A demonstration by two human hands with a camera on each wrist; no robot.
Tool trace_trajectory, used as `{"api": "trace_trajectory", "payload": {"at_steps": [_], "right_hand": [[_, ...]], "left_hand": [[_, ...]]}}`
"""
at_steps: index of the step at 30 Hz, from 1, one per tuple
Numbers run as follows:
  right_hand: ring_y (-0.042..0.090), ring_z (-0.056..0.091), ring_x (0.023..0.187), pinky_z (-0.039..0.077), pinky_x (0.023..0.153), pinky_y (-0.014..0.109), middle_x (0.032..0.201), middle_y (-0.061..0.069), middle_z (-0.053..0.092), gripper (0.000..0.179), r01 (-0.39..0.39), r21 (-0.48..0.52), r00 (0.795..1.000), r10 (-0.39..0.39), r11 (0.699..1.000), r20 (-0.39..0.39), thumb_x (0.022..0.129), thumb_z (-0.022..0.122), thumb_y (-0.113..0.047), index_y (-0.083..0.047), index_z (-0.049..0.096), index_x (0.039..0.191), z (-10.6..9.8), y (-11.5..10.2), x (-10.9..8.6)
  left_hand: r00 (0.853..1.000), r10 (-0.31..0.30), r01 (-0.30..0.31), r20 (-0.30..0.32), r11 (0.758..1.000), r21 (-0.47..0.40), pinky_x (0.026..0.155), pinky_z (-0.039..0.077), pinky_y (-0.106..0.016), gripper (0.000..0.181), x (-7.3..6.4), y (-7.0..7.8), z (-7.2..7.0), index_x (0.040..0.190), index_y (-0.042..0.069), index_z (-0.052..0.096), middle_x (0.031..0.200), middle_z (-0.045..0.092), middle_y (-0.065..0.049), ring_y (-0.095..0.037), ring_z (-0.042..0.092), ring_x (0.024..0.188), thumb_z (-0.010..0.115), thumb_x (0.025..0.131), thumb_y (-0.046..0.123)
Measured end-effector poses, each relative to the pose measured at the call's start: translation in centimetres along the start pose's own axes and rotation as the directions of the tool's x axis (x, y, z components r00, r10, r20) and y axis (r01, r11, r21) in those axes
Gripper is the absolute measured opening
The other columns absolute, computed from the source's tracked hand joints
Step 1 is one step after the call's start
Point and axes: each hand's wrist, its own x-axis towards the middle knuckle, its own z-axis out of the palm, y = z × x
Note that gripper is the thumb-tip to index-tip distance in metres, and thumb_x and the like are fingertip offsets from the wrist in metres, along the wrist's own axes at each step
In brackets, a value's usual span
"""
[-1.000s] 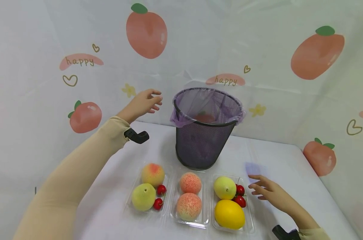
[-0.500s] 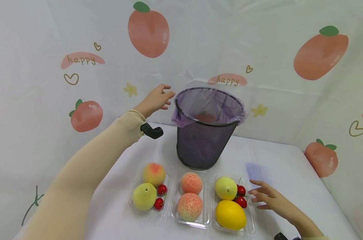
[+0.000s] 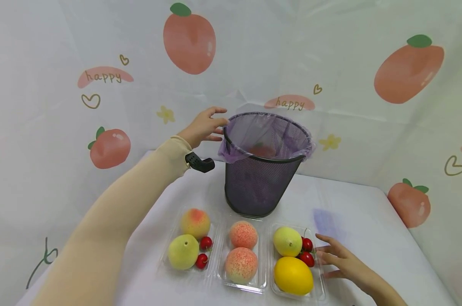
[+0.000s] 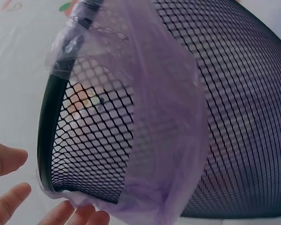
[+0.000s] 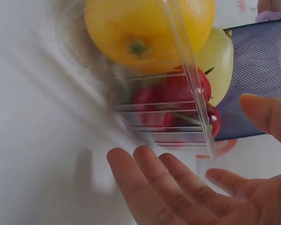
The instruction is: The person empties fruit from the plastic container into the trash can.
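Observation:
A black mesh wastebasket (image 3: 254, 187) stands upright with a purple plastic bag (image 4: 164, 122) folded over its rim. At its left rim is my left hand (image 3: 203, 127), fingers spread and loosely bent; in the left wrist view the lower fingertips meet the bag's edge, and I cannot tell whether they touch it. My right hand (image 3: 343, 261) is beside the right clear plastic box (image 3: 318, 287), fingers apart and extended toward its side wall. That box holds a yellow fruit (image 3: 293, 276), a pale yellow-green pear (image 3: 287, 241) and several red cherries (image 5: 178, 91).
A middle clear box (image 3: 244, 288) holds two speckled peaches (image 3: 241, 264). The left clear box (image 3: 170, 274) holds a peach (image 3: 195, 222), a pale green pear (image 3: 183, 251) and two cherries (image 3: 201, 261). Behind the white table hangs a fruit-printed curtain (image 3: 231, 63).
My left hand has moved right to the wastebasket's left rim. My right hand has shifted slightly down, closer to the right box's side. The boxes and fruit stay in place.

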Motion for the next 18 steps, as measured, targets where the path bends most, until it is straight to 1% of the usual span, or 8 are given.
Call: {"api": "trace_trajectory", "payload": {"at_steps": [3, 7, 9, 12, 16, 18], "right_hand": [[0.026, 0.055, 0.105, 0.056, 0.085, 0.050, 0.138, 0.039, 0.032, 0.071, -0.016, 0.025, 1.000, 0.016, 1.000, 0.005, 0.101, 0.049, -0.030, 0.000, 0.010, 0.152, 0.15, -0.05, 0.01], [0.027, 0.055, 0.108, 0.056, 0.085, 0.051, 0.139, 0.040, 0.029, 0.074, -0.022, 0.052, 1.000, 0.021, 0.998, 0.014, 0.100, 0.051, -0.030, -0.001, 0.008, 0.153, 0.31, 0.07, -0.05], [0.026, 0.056, 0.108, 0.056, 0.085, 0.051, 0.140, 0.040, 0.028, 0.076, -0.037, 0.061, 0.999, 0.036, 0.997, 0.011, 0.099, 0.052, -0.031, -0.001, 0.008, 0.153, 0.40, 0.17, -0.06], [0.024, 0.056, 0.107, 0.055, 0.085, 0.051, 0.140, 0.040, 0.028, 0.077, -0.052, 0.076, 0.999, 0.052, 0.996, 0.013, 0.099, 0.053, -0.031, -0.001, 0.006, 0.153, 0.49, 0.33, -0.05], [0.023, 0.056, 0.107, 0.055, 0.086, 0.051, 0.138, 0.039, 0.031, 0.076, -0.043, 0.105, 0.998, 0.040, 0.994, 0.038, 0.100, 0.052, -0.028, -0.001, 0.004, 0.153, 0.48, 0.49, -0.04], [0.023, 0.056, 0.107, 0.055, 0.086, 0.051, 0.138, 0.038, 0.032, 0.075, -0.036, 0.118, 0.998, 0.031, 0.992, 0.050, 0.101, 0.051, -0.027, -0.001, 0.004, 0.153, 0.47, 0.59, -0.05]], "left_hand": [[0.999, -0.040, 0.040, -0.002, 0.995, -0.089, 0.097, 0.051, -0.042, 0.050, 0.16, -0.12, 0.08, 0.144, 0.020, 0.044, 0.135, 0.052, -0.010, -0.032, 0.055, 0.113, 0.058, 0.096, 0.015], [0.997, -0.077, 0.077, 0.004, 0.985, -0.153, 0.098, 0.051, -0.040, 0.046, 0.42, -0.42, 0.17, 0.140, 0.018, 0.050, 0.134, 0.050, -0.007, -0.029, 0.055, 0.113, 0.059, 0.096, 0.013], [0.996, -0.086, 0.086, 0.006, 0.982, -0.170, 0.098, 0.050, -0.039, 0.044, 0.53, -0.58, 0.20, 0.139, 0.017, 0.052, 0.134, 0.050, -0.006, -0.028, 0.055, 0.113, 0.060, 0.095, 0.012], [0.995, -0.096, 0.094, 0.001, 0.975, -0.200, 0.098, 0.050, -0.039, 0.041, 0.65, -0.80, 0.30, 0.135, 0.015, 0.055, 0.129, 0.052, -0.005, -0.028, 0.056, 0.113, 0.060, 0.095, 0.010], [0.995, -0.102, 0.099, -0.004, 0.972, -0.211, 0.098, 0.050, -0.039, 0.040, 0.71, -0.96, 0.38, 0.134, 0.012, 0.056, 0.121, 0.054, -0.004, -0.029, 0.055, 0.115, 0.060, 0.095, 0.008], [0.994, -0.105, 0.102, -0.004, 0.972, -0.212, 0.098, 0.050, -0.039, 0.040, 0.74, -0.97, 0.44, 0.134, 0.011, 0.056, 0.118, 0.054, -0.004, -0.029, 0.056, 0.113, 0.060, 0.095, 0.008]]}}
